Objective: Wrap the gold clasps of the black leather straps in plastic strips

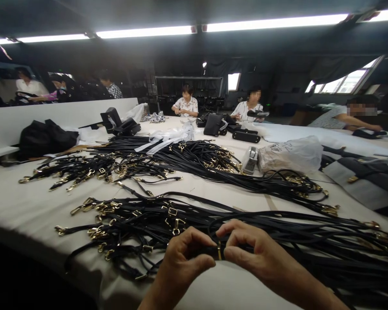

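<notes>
Long light tubes glow across a dim workroom, above a broad table spread with cream cloth. Closest in, a short length of black strap with a gold band is held up between the person's two hands, over the near side of the table. The left hand pinches the strap between thumb and bent fingers; the right hand is curled with its fingertips right by the gold band, though whether they grip it cannot be told. Just beyond both hands lies a near heap of black straps, its gold clasps mostly to the left of the left hand, its long tails running out past the right. Farther from the hands stretches a second strap pile, with a crumpled plastic bag beyond the right hand and a small grey device beside it. Well beyond the hands, black handbags stand near a co-worker in a striped shirt, while a black bundle rests far off to the left hand's side
</notes>
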`<state>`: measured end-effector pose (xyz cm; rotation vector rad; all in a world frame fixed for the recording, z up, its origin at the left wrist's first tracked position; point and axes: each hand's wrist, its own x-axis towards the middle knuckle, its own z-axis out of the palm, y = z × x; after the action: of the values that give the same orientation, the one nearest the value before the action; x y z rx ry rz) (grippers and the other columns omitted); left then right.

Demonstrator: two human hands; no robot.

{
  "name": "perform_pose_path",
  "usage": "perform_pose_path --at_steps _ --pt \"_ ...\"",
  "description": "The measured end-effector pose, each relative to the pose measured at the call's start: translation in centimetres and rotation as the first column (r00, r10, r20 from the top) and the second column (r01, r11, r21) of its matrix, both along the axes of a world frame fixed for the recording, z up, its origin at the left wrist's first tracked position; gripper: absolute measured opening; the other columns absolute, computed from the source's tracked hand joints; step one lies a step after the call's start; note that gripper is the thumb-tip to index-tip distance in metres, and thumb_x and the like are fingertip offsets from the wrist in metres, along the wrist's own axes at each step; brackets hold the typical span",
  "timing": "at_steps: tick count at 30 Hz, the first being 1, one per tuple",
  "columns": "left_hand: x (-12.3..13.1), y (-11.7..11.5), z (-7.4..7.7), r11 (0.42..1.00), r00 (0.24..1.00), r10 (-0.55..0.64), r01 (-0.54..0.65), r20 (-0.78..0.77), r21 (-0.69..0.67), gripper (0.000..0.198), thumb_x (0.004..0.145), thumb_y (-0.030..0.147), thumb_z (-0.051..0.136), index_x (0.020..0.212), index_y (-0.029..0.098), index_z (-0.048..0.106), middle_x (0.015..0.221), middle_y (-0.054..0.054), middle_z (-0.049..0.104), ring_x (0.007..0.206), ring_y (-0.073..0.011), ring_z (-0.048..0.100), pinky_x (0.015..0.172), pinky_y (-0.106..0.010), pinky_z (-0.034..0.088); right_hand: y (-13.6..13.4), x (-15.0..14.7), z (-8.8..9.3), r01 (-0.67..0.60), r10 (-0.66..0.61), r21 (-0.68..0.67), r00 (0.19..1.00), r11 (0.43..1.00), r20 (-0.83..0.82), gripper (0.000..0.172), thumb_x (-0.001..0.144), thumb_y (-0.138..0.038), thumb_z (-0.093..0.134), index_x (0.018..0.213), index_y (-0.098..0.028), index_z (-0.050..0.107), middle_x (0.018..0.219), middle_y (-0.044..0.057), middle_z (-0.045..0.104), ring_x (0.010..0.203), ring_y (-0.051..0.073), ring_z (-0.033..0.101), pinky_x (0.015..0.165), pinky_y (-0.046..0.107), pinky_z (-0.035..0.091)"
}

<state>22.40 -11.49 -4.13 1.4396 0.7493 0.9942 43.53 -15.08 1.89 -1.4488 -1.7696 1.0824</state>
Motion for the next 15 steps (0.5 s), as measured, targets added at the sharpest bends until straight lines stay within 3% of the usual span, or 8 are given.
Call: perform_pose_path --at_steps 2,6,10,15 --pt "0.0 -0.2 0.2 0.983 0.997 0.059 -0.051 -0.043 0.174 0.014 0.073 0.013 0.078 0.084 0.02 0.074 0.081 0.0 0.074 0.076 -0.0149 0.069 0.071 -0.019 0.052 -0.1 -0.2 -0.2 -0.008 0.008 -0.008 1.0 1.0 -0.009 0.024 0.088 -0.034 0.064 0.069 -0.02 0.066 0.115 0.002 0.066 0.107 0.021 0.061 0.095 0.03 0.041" --pt "0.1 -0.2 0.4 0.876 0.987 0.139 -0.085 -0.079 0.475 0.022 0.072 0.008 0.081 0.088 0.02 0.073 0.081 0.001 0.077 0.075 -0.0131 0.072 0.073 -0.016 0.052 -0.3 -0.2 -1.1 -0.026 0.024 -0.025 0.998 0.999 -0.059 0.024 0.09 -0.035 0.063 0.071 -0.02 0.066 0.114 0.002 0.065 0.11 0.02 0.059 0.096 0.028 0.041" --pt "0.1 0.0 0.4 0.857 0.977 0.152 -0.055 -0.149 0.512 0.023 0.071 0.008 0.084 0.087 0.019 0.073 0.079 0.002 0.076 0.071 -0.0115 0.072 0.07 -0.015 0.052 -0.2 0.3 -1.8 -0.07 0.061 -0.07 0.989 0.995 -0.132 0.029 0.091 -0.042 0.062 0.073 -0.02 0.067 0.115 0.002 0.064 0.109 0.02 0.059 0.095 0.03 0.042" --pt "0.3 -0.3 0.2 0.878 0.984 0.113 -0.032 -0.141 0.478 0.022 0.072 0.006 0.082 0.088 0.019 0.074 0.081 0.001 0.076 0.074 -0.0117 0.072 0.071 -0.014 0.051 -0.5 0.5 -1.5 -0.044 0.041 -0.052 0.998 0.998 -0.052 0.026 0.091 -0.039 0.061 0.073 -0.021 0.067 0.119 0.003 0.063 0.113 0.021 0.059 0.099 0.031 0.041"
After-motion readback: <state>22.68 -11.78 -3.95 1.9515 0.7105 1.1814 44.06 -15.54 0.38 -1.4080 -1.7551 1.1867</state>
